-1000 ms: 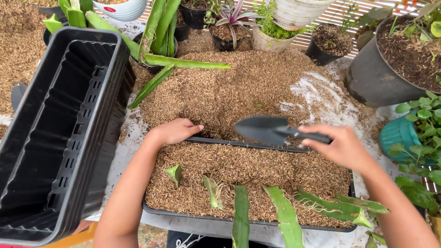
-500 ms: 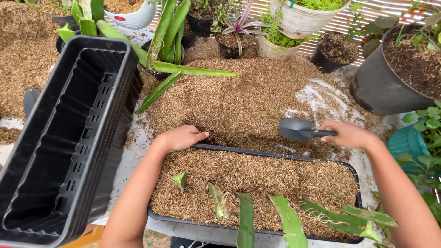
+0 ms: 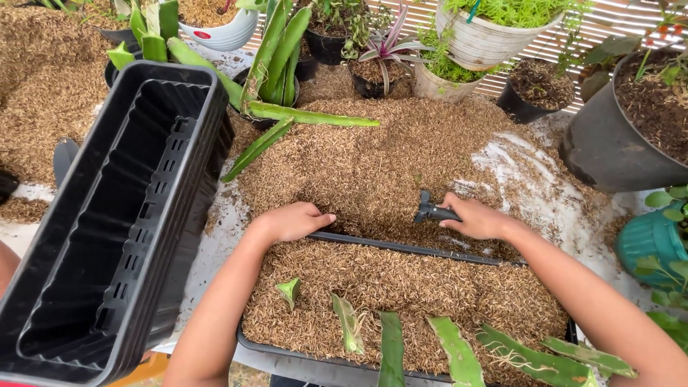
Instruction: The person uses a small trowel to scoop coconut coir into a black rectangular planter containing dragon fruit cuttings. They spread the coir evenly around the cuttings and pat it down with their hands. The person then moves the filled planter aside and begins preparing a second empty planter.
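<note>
The right hand (image 3: 476, 217) is wrapped around the dark handle of a small black hand trowel (image 3: 432, 213), fingers clamped on it, with the blade pushed down into the big loose mound of brown husk mulch (image 3: 373, 161) so that only the neck and handle show. The mound lies on the worktop (image 3: 215, 247), just behind the long, shallow black plastic planter tray (image 3: 401, 247). The left hand (image 3: 292, 221) rests on the far rim of that tray, palm down; its fingers lie together and bent over the edge, pressing on the rim and touching the husks at the foot of the mound.

The tray is filled nearly to the top with the same brown husks. A row of green cactus cuttings (image 3: 390, 344) stands in it along the near side, some short and stubby, others long, flat and leaning toward the camera.

To the left, a stack of deep, empty black rectangular planter boxes (image 3: 107, 215) sits tilted, its open side facing up. Behind the mound stand several potted plants: a long-stemmed green cactus (image 3: 276, 64), a white pot of fine greenery (image 3: 487, 39), and a large dark pot of soil (image 3: 623, 136) at the right.
</note>
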